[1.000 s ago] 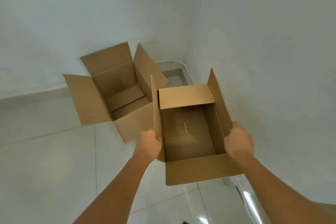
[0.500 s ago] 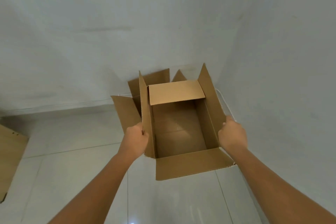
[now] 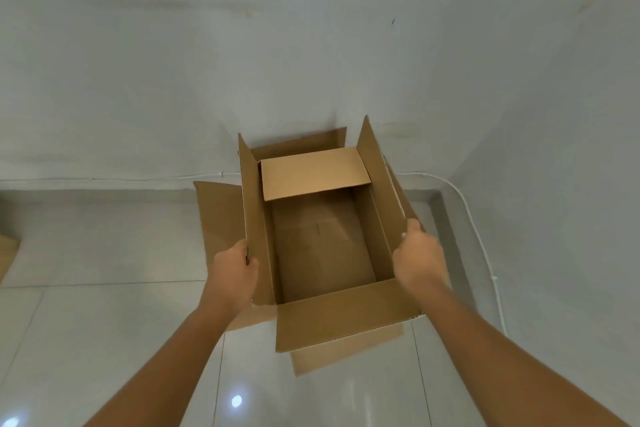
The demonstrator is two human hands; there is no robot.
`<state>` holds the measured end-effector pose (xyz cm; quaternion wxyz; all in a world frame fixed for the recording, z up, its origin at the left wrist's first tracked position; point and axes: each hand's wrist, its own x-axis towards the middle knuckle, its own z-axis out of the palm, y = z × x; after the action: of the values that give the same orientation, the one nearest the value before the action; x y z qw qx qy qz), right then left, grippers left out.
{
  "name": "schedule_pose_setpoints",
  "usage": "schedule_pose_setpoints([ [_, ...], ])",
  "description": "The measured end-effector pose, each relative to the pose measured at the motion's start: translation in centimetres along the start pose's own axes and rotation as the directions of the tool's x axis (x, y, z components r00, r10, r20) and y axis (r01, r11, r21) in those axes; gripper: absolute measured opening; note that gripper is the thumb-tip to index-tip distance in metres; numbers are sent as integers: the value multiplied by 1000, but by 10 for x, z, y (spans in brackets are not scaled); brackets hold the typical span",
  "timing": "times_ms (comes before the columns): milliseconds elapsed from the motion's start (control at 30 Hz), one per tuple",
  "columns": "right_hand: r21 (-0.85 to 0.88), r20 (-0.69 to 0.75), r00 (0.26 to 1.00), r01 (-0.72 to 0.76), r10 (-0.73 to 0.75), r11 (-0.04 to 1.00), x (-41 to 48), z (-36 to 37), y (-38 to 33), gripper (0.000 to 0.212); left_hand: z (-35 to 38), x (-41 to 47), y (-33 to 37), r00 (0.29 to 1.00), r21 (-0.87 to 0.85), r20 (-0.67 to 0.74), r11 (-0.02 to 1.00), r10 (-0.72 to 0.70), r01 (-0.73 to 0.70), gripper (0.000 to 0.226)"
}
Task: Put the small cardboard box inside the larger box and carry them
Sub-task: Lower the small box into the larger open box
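I hold the small open cardboard box (image 3: 322, 246) with its flaps up, directly over the larger open box (image 3: 216, 215) on the floor. My left hand (image 3: 235, 270) grips the small box's left wall and flap. My right hand (image 3: 420, 258) grips its right wall. The small box is empty inside. Of the larger box only the left flap, a far flap and a near flap (image 3: 346, 354) show around the small one; its inside is hidden.
White walls meet in a corner just behind the boxes. A white cable (image 3: 478, 229) runs along the skirting on the right. A brown wooden edge (image 3: 7, 253) pokes in at the far left. Glossy white floor tiles (image 3: 104, 340) lie in front.
The small box has moved left and forward with both hands, from beside the larger box to right above it, now covering most of it.
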<state>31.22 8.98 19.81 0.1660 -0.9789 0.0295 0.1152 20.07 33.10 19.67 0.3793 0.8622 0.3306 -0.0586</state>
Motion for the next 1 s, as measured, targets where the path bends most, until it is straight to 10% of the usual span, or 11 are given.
schedule_pose_setpoints([
  [633,-28,172,984,53,-47,998,112,155,28,30,125,102,-63,975,87,58,974,-216,211,17],
  [1000,269,314,933,90,-176,959,120,183,40,66,153,95,-68,992,30,99,997,-79,77,69],
])
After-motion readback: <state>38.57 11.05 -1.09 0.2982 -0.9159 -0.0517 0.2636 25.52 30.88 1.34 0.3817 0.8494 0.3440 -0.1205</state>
